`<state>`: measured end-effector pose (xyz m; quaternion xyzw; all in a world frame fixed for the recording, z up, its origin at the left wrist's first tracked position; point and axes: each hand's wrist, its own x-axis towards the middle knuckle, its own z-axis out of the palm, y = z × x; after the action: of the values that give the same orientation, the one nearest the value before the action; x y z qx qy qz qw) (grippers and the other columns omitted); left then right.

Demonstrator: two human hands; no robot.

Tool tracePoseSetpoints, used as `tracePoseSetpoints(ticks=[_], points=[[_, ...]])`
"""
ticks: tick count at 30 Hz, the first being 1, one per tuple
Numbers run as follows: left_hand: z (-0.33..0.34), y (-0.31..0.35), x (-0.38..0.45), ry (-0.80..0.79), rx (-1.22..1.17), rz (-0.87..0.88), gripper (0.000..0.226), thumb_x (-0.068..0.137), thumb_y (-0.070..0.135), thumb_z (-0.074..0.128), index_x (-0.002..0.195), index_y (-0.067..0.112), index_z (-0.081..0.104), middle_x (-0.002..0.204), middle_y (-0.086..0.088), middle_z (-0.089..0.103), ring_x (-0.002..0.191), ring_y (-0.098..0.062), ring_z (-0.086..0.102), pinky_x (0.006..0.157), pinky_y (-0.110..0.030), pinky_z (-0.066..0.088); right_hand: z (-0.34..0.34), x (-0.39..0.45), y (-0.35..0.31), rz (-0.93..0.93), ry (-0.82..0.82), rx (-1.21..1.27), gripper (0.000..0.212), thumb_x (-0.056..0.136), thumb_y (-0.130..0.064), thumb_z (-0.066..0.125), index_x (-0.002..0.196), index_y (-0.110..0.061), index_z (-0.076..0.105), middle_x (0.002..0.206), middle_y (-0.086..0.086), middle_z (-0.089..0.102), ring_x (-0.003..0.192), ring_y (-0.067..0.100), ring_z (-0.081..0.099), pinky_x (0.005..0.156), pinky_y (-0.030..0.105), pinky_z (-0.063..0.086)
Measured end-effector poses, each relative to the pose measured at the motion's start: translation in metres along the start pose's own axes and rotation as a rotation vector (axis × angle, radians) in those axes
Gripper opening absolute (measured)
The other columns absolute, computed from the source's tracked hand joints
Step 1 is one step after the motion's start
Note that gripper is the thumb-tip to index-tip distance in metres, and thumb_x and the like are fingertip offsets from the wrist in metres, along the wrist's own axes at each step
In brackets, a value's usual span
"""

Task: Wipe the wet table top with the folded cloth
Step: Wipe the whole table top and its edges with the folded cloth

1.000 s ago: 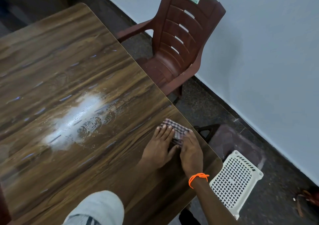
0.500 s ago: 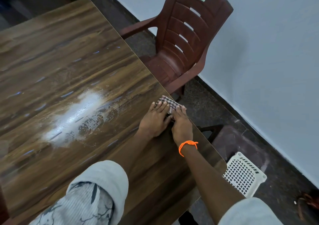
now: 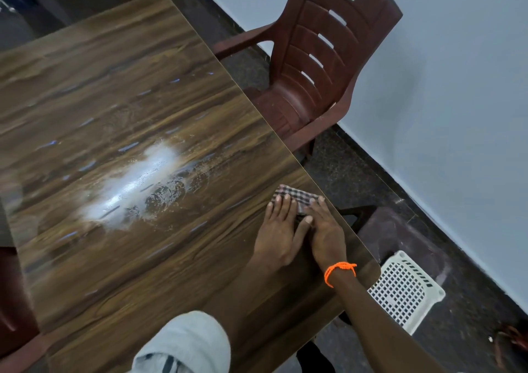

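Head view, item by item. Folded cloth (image 3: 298, 199): checked, brown and white, flat on the table top (image 3: 120, 261) close to its right edge, toward the near right corner. Its near part is covered by both hands; its far part shows beyond the fingertips.

Left hand (image 3: 278, 234): palm down, fingers straight and together, pressing flat on the left part of the cloth; nothing is curled round it. Right hand (image 3: 324, 229): palm down just beside the left, touching it, fingers likewise straight and pressed on the cloth's right part. An orange thread band (image 3: 340, 271) circles the right wrist. A pale rolled sleeve (image 3: 185, 341) shows on the left arm at the bottom edge.

Table top: dark wood-grain, glossy. A wet patch (image 3: 134, 185), bright with reflected light and ringed by droplets, lies left of the cloth and apart from it, near the table's middle.

Beyond the right edge: brown plastic armchair (image 3: 320, 66) against the pale wall (image 3: 445, 101); dark stool (image 3: 400, 235) on the speckled floor (image 3: 337, 172); white perforated basket (image 3: 405, 289) just beside the near corner.
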<state>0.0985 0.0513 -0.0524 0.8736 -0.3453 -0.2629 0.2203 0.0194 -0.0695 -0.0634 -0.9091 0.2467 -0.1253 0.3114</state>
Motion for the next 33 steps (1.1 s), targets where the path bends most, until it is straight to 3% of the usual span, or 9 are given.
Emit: tracePoseSetpoints(ticks=[5, 9, 14, 19, 25, 29, 33], points=[[-0.032, -0.011, 0.032, 0.019, 0.127, -0.006, 0.076, 0.105, 0.059, 0.013, 0.162, 0.009, 0.019, 0.170, -0.009, 0.014, 0.158, -0.020, 0.000, 0.129, -0.041, -0.004, 0.021, 0.041, -0.021, 0.131, 0.057, 0.132, 0.035, 0.097, -0.002, 0.048, 0.129, -0.009, 0.058, 0.138, 0.011, 0.053, 0.138, 0.018, 0.034, 0.112, 0.027, 0.029], [-0.053, -0.034, 0.024, 0.022, 0.191, -0.057, 0.068, 0.109, 0.052, 0.017, 0.161, 0.009, 0.023, 0.170, -0.010, 0.017, 0.158, -0.022, 0.005, 0.128, -0.044, -0.002, 0.037, 0.047, -0.041, 0.075, -0.039, 0.149, 0.040, 0.093, 0.006, 0.048, 0.131, -0.006, 0.055, 0.139, 0.014, 0.051, 0.139, 0.018, 0.030, 0.108, 0.005, 0.017], [-0.043, -0.050, -0.027, 0.079, 0.130, -0.115, 0.074, 0.105, 0.057, 0.010, 0.161, 0.010, 0.022, 0.170, -0.008, 0.017, 0.158, -0.019, 0.002, 0.128, -0.042, -0.003, 0.049, 0.017, -0.057, -0.045, -0.145, 0.122, 0.035, 0.093, 0.007, 0.049, 0.126, 0.002, 0.059, 0.141, 0.013, 0.050, 0.141, 0.019, 0.031, 0.114, 0.022, 0.024], [-0.005, -0.039, -0.068, 0.136, 0.014, -0.183, 0.089, 0.098, 0.069, -0.002, 0.160, 0.012, 0.027, 0.169, -0.007, 0.021, 0.158, -0.014, 0.001, 0.129, -0.039, -0.003, 0.036, -0.032, -0.051, -0.115, -0.142, 0.113, 0.038, 0.092, 0.005, 0.054, 0.129, -0.002, 0.056, 0.143, -0.006, 0.035, 0.141, 0.011, 0.031, 0.114, 0.024, 0.029], [0.018, -0.027, -0.068, 0.080, 0.076, -0.102, 0.084, 0.102, 0.070, 0.002, 0.162, 0.011, 0.011, 0.171, -0.006, 0.006, 0.156, -0.010, -0.014, 0.126, -0.034, -0.012, 0.019, -0.043, -0.028, -0.026, -0.084, 0.073, 0.040, 0.084, 0.014, 0.059, 0.120, -0.002, 0.064, 0.137, 0.009, 0.053, 0.135, 0.017, 0.041, 0.112, 0.016, 0.025], [-0.002, -0.040, -0.045, 0.091, 0.143, -0.061, 0.081, 0.104, 0.065, 0.007, 0.163, 0.010, 0.012, 0.171, -0.006, 0.007, 0.158, -0.015, -0.007, 0.129, -0.038, -0.005, 0.032, -0.015, -0.040, -0.025, -0.043, 0.066, 0.042, 0.084, 0.015, 0.056, 0.123, 0.000, 0.061, 0.135, 0.015, 0.055, 0.137, 0.022, 0.038, 0.113, 0.030, 0.030], [-0.024, -0.066, -0.040, 0.117, 0.191, -0.104, 0.076, 0.106, 0.061, 0.014, 0.163, 0.010, 0.015, 0.171, -0.007, 0.009, 0.158, -0.017, -0.002, 0.129, -0.038, -0.006, 0.052, 0.004, -0.064, -0.069, -0.114, 0.097, 0.042, 0.082, 0.017, 0.054, 0.121, 0.003, 0.061, 0.133, 0.021, 0.055, 0.136, 0.033, 0.039, 0.112, 0.037, 0.031]])
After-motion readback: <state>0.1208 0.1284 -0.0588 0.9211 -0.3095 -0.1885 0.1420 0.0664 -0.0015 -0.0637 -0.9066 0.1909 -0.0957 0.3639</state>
